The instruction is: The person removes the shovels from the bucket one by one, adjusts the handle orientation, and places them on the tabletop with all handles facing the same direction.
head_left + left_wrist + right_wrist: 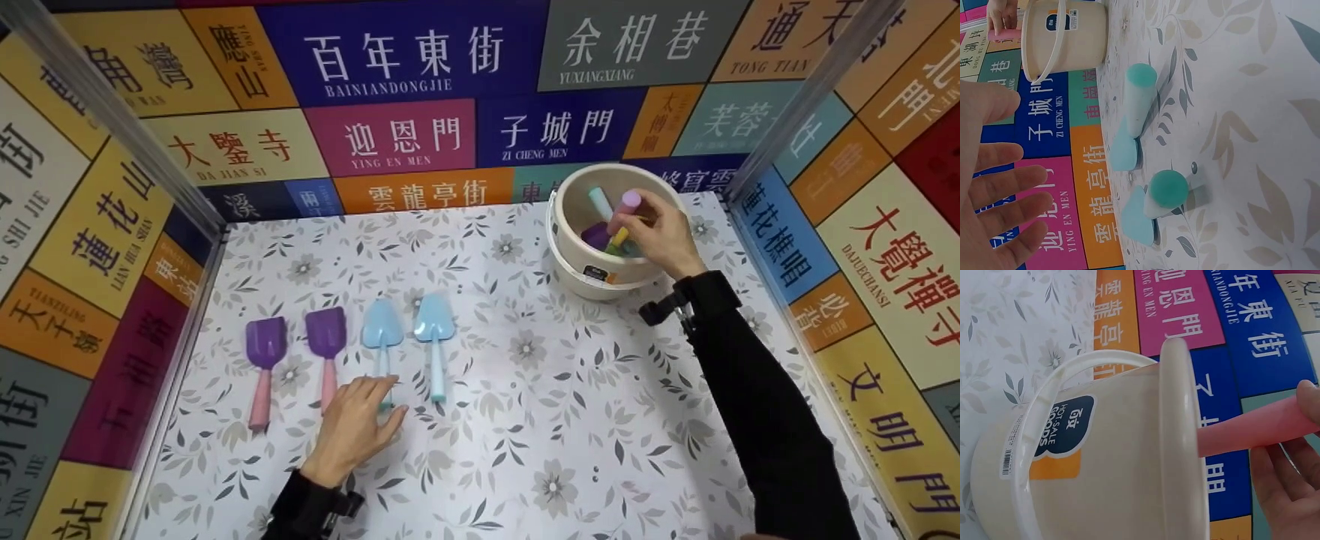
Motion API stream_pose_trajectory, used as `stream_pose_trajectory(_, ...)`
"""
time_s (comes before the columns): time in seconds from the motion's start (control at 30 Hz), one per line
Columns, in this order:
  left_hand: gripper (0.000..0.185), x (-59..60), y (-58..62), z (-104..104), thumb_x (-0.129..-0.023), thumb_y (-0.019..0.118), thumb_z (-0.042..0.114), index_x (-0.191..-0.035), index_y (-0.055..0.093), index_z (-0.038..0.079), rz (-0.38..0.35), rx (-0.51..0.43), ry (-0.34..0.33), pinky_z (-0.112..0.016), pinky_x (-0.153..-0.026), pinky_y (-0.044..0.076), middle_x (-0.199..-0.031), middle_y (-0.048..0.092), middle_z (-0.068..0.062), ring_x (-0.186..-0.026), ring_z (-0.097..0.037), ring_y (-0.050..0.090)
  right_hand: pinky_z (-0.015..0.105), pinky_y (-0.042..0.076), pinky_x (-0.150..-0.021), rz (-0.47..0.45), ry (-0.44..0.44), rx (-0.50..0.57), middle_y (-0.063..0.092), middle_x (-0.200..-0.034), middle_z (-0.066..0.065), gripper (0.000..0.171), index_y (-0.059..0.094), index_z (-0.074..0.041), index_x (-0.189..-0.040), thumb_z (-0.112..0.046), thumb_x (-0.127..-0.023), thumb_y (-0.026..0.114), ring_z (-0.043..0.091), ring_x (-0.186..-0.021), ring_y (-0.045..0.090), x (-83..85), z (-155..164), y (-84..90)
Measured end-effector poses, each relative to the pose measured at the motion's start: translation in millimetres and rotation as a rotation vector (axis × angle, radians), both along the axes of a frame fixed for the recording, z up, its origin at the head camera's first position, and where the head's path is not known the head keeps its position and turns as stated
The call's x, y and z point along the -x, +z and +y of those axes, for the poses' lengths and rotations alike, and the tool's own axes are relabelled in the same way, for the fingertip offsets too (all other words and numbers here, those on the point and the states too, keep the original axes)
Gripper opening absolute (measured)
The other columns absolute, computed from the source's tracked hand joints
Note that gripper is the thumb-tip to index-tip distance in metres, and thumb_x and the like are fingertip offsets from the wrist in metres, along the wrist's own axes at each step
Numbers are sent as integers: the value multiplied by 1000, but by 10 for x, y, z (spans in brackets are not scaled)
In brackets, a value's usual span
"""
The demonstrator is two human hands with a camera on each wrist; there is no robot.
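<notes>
Walls (420,60) covered in bright street-name panels box in the scene on three sides, and between them lies the table (570,420) with its grey leaf-and-flower cover. Back right on that cover stands the cream bucket (577,270), upright, handle hanging down its front; the right-wrist view shows its dark label and a barcode sticker on the side. Inside it, several toy handles poke up: a pale blue one, a purple one, a yellow one.

Over the bucket's near rim we have the right hand (660,232), black sleeve behind it, fingers curled round a pink handle (626,210) with a lilac end, and the lower part of that toy is down inside the bucket.

Front left, four toy shovels lie in a neat row, blades pointing to the back wall: two purple shovels (265,352) with pink handles on the left, then two blue shovels (433,337) just beside them. The left hand (356,424) sits at the near end of that row, palm down, fingers spread and fairly straight, fingertips (379,390) on or just over the handle of the third shovel; gripping nothing, as the left-wrist view confirms.
</notes>
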State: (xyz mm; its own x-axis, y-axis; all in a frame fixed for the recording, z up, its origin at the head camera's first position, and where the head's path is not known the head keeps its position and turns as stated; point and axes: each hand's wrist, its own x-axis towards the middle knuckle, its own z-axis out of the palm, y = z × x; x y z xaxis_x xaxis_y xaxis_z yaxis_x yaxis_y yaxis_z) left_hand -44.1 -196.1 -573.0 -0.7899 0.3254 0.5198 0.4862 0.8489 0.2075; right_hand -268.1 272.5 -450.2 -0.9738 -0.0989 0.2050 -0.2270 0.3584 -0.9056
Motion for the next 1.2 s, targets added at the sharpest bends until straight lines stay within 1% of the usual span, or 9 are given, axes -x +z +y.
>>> stream_pose_trajectory(0.1, 43, -1, 5, 9, -82, 85, 25, -118, 73, 6, 5, 4, 0, -41, -76, 58, -103, 76, -10, -93, -28, 70, 15, 54, -87, 25, -20, 39, 74, -94, -4, 27, 64, 3, -124, -11, -102, 69, 7, -96, 70, -124, 74, 40)
stream_pose_trajectory(0.23, 43, -4, 12, 21, -81, 85, 25, -118, 73, 6, 20, 6, -1, -40, -74, 57, -103, 76, -11, -92, -28, 70, 16, 52, -93, 62, -61, 44, 72, -101, -14, 29, 64, 2, -129, -10, -103, 67, 5, -104, 67, -276, 149, 103)
stream_pose_trajectory(0.4, 44, -9, 28, 41, -81, 85, 24, -119, 73, 5, 33, -4, -12, -41, -74, 57, -103, 76, -11, -91, -28, 70, 18, 51, -100, 136, -77, 113, 76, -101, -11, 29, 67, -2, -130, -4, -102, 66, 6, -110, 68, -455, 197, 160)
stream_pose_trajectory(0.53, 45, -16, 49, 61, -80, 86, 23, -119, 73, 5, 37, -10, -20, -41, -75, 58, -103, 76, -11, -92, -28, 70, 18, 53, -98, 227, -78, 201, 77, -100, -8, 29, 68, 1, -128, 5, -99, 65, 6, -105, 71, -577, 236, 174)
stream_pose_trajectory(0.63, 46, -19, 75, 72, -79, 87, 23, -119, 73, 5, 39, -11, -25, -41, -76, 58, -103, 76, -11, -92, -27, 70, 18, 54, -95, 298, -59, 250, 77, -102, -5, 28, 66, 9, -125, 10, -98, 64, 8, -103, 71, -642, 271, 182)
stream_pose_trajectory(0.7, 46, -16, 99, 77, -79, 87, 23, -119, 73, 4, 44, -10, -28, -41, -77, 58, -103, 76, -11, -93, -28, 70, 17, 55, -94, 340, -54, 252, 76, -106, -6, 28, 65, 12, -125, 12, -97, 64, 8, -103, 71, -679, 285, 192)
stream_pose_trajectory(0.87, 46, 25, 200, 89, -80, 86, 22, -119, 72, 3, 67, -27, -30, -43, -79, 59, -105, 76, -12, -95, -29, 70, 16, 54, -94, 428, -47, 218, 73, -114, -8, 29, 59, 19, -124, 16, -96, 63, 6, -106, 71, -745, 269, 252)
stream_pose_trajectory(1.03, 47, 114, 364, 147, -80, 85, 21, -121, 72, 1, 97, -78, -42, -46, -83, 59, -108, 76, -14, -98, -31, 70, 17, 55, -96, 467, -5, 242, 75, -113, -6, 31, 57, 21, -124, 19, -94, 62, 8, -106, 73, -813, 191, 330)
stream_pose_trajectory(1.2, 45, 234, 503, 299, -80, 84, 13, -120, 71, -4, 105, -228, -84, -46, -85, 60, -110, 76, -17, -98, -33, 71, 18, 56, -98, 456, 56, 291, 75, -117, -2, 32, 58, 20, -126, 19, -93, 63, 8, -107, 73, -910, 56, 364)
